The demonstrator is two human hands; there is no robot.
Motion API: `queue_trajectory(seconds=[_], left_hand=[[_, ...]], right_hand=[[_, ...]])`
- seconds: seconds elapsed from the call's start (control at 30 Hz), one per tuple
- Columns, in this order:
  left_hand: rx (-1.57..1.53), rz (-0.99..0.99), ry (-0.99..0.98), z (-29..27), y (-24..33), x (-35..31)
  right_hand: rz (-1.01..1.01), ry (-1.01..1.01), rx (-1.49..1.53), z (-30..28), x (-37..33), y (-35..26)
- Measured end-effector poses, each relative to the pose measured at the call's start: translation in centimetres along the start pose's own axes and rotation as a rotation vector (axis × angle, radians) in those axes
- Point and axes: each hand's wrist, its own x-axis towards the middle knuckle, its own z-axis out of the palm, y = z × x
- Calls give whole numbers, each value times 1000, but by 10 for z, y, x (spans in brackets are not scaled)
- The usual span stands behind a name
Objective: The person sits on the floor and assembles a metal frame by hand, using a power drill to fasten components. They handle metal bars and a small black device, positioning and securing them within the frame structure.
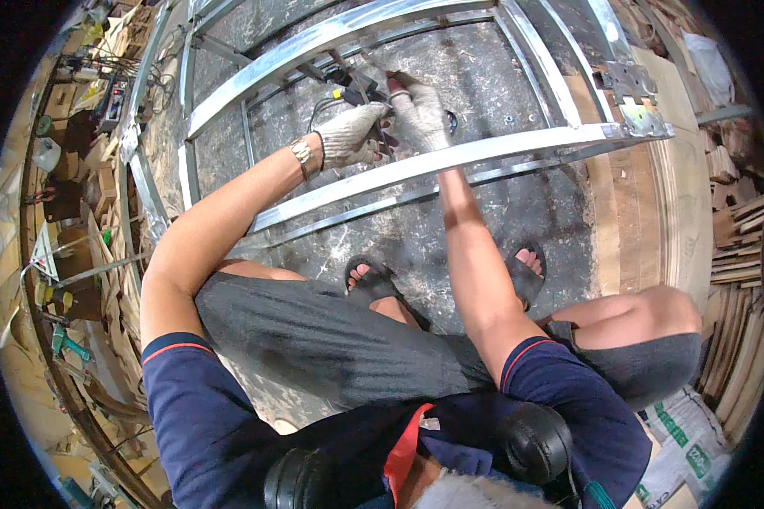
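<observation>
My left hand [352, 136], in a whitish knit glove with a metal watch at the wrist, reaches over the near rail of a silvery metal frame [475, 155]. Its fingers are closed around a dark object, mostly hidden in the grip. My right hand [421, 117], gloved too, is close beside it inside the frame, fingers bent inward. A dark reddish piece shows at its fingertips; I cannot make out what it is. Just beyond the left hand is a black object with a yellow part [341, 92] and thin cables, near a rail.
Corner plates [632, 93] join the frame at the right. Flat boards [645, 204] lie beside it on the dark, stained floor [518, 216]. Stacked wood strips [738, 254] stand farther right. At the left are a cluttered shelf with a teal power drill [75, 346] and tangled cables [165, 72].
</observation>
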Motion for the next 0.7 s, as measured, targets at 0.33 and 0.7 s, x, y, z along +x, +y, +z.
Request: queue_trajectory(seconds=[0.33, 0.7], left_hand=[[94, 77, -34, -13, -7, 0], [99, 50, -38, -12, -4, -3]], right_hand=[[129, -101, 136, 18, -6, 15], [-145, -11, 227, 30, 10, 56]])
